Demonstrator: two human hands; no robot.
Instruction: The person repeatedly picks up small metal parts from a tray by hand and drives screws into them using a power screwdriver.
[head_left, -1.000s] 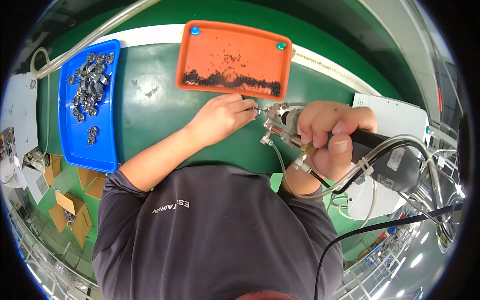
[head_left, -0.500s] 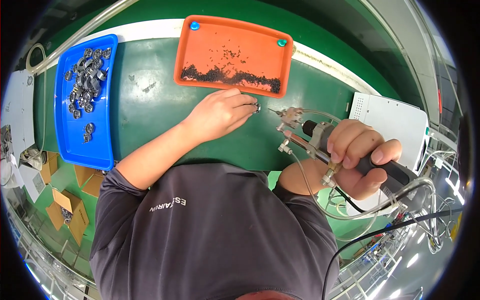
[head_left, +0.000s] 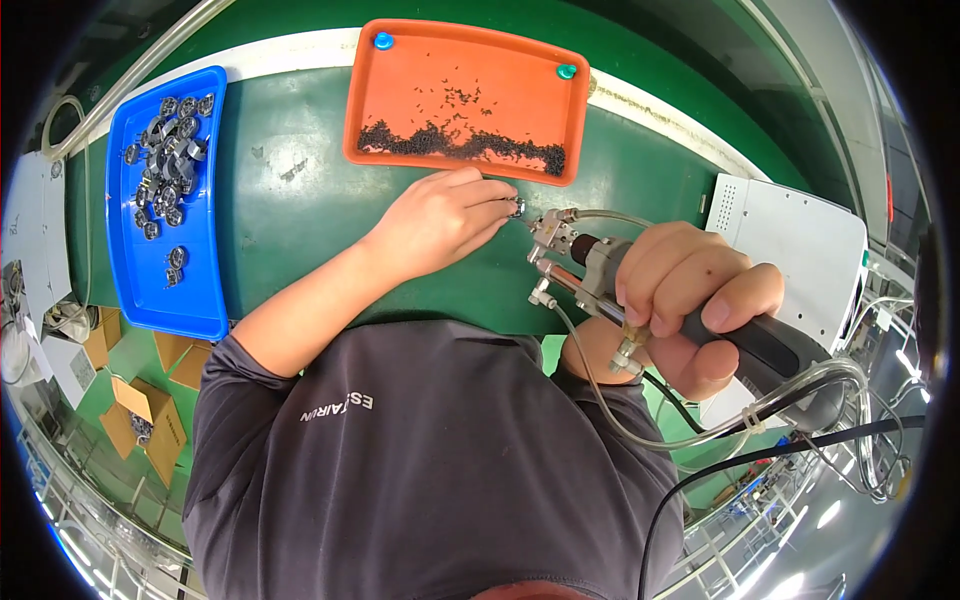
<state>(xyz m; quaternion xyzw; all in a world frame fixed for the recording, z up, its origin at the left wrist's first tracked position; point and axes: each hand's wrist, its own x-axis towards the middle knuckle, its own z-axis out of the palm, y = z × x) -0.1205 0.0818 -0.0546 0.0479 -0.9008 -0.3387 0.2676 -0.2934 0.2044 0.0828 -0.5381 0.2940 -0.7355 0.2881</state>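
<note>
My left hand (head_left: pixel 445 222) is closed with its fingertips on a small shiny metal part (head_left: pixel 518 207) on the green bench, just below the orange tray (head_left: pixel 353 125). Most of that part is hidden by the fingers. Wrapped around the dark grip of an electric screwdriver (head_left: pixel 600 270), my right hand (head_left: pixel 695 295) is closed. The tool has a metal head with air fittings and clear tubing, and its thin tip points left, close beside the metal part. Whether tip and part touch, I cannot tell. Many tiny black screws (head_left: pixel 430 140) lie in the orange tray, mostly along its near side.
At the left, a blue tray (head_left: pixel 200 290) holds a heap of similar round metal parts (head_left: pixel 172 165). A white box-shaped device (head_left: pixel 785 235) stands at the right. Tubes and a black cable (head_left: pixel 770 450) trail off to the right. Open cardboard boxes (head_left: pixel 145 425) sit lower left.
My right hand has moved the screwdriver left and slightly up, bringing its tip close to the metal part. My left hand stays in about the same place.
</note>
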